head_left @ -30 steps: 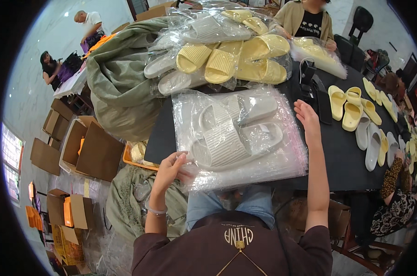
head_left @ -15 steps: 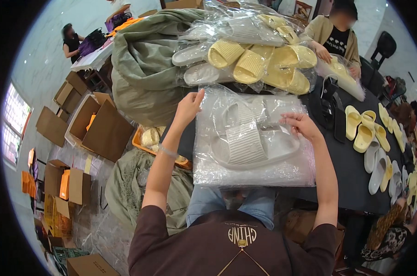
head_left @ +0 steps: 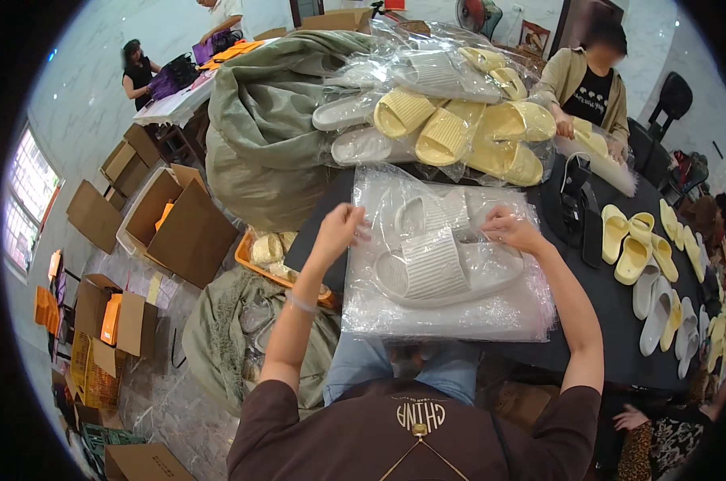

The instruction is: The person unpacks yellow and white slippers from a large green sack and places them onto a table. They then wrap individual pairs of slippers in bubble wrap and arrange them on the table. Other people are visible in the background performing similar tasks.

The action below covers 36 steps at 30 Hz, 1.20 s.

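A pair of grey slippers (head_left: 436,268) lies inside a clear plastic bag (head_left: 372,191), one slipper above the other. This bag rests on a stack of flat clear bags (head_left: 451,327) at the table's near edge. My left hand (head_left: 339,231) is at the bag's left edge, its fingers apart and slightly blurred. Over the right side of the bag, just beyond the nearer slipper's toe end, my right hand (head_left: 513,230) has its fingers curled in a pinch on the clear film. Its fingertips are partly lost in the shine.
Bagged yellow and grey slippers (head_left: 451,132) are heaped behind, beside a large green sack (head_left: 270,120). Loose slippers (head_left: 639,248) line the black table (head_left: 575,321) on the right. A co-worker (head_left: 591,88) handles a bagged slipper. Open cartons (head_left: 190,232) stand at left.
My left hand has come down from the bag's upper left corner to its left edge. My right hand's fingers have curled in toward the film. The whole view has shifted slightly.
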Each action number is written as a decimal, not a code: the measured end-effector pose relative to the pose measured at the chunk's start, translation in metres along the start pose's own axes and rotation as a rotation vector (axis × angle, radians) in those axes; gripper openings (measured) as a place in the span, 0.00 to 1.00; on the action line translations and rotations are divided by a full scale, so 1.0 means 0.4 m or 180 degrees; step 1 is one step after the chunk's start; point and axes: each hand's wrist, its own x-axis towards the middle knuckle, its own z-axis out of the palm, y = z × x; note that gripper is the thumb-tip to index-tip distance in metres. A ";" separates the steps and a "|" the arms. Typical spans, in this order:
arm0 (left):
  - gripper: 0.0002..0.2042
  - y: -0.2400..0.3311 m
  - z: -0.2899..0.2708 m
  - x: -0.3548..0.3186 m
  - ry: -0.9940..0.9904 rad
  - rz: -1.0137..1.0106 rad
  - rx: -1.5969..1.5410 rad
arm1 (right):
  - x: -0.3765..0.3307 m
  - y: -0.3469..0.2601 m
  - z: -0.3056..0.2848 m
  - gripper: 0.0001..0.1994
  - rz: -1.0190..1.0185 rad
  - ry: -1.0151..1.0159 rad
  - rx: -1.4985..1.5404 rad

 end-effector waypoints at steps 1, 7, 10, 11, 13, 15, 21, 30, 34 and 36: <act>0.16 0.000 0.001 -0.030 -0.0092 -0.0028 0.0119 | 0.007 0.023 -0.004 0.21 0.0009 -0.0107 0.0184; 0.29 -0.082 0.059 -0.179 0.0821 0.0490 -0.0431 | 0.034 -0.060 -0.006 0.25 0.0281 -0.0893 0.1624; 0.32 -0.067 0.078 -0.203 0.0792 0.0444 -0.0330 | 0.031 -0.128 -0.009 0.28 -0.0218 -0.0775 0.0649; 0.31 -0.066 0.077 -0.202 0.0715 0.0431 -0.0288 | 0.041 -0.127 0.000 0.29 -0.0591 -0.0592 -0.0106; 0.29 -0.068 0.073 -0.203 0.0561 0.0406 -0.0201 | 0.050 -0.133 0.031 0.30 -0.0744 -0.0453 -0.0931; 0.28 -0.104 0.076 -0.196 0.0659 0.0555 -0.0140 | 0.051 -0.171 0.088 0.31 -0.0353 -0.0538 -0.1075; 0.22 -0.114 0.073 -0.195 0.0573 0.0497 -0.0137 | 0.106 -0.167 0.179 0.26 0.0513 0.0132 -0.0790; 0.17 -0.126 0.068 -0.213 0.0994 0.0824 0.0502 | -0.041 0.062 0.066 0.12 0.0658 0.0434 -0.1587; 0.17 -0.126 0.050 -0.225 0.1057 0.0964 0.0599 | -0.173 -0.055 -0.046 0.12 0.0739 0.1820 -0.0427; 0.18 -0.089 0.060 -0.232 0.0879 0.0823 0.0402 | -0.254 -0.061 -0.115 0.13 0.1154 0.2287 -0.0637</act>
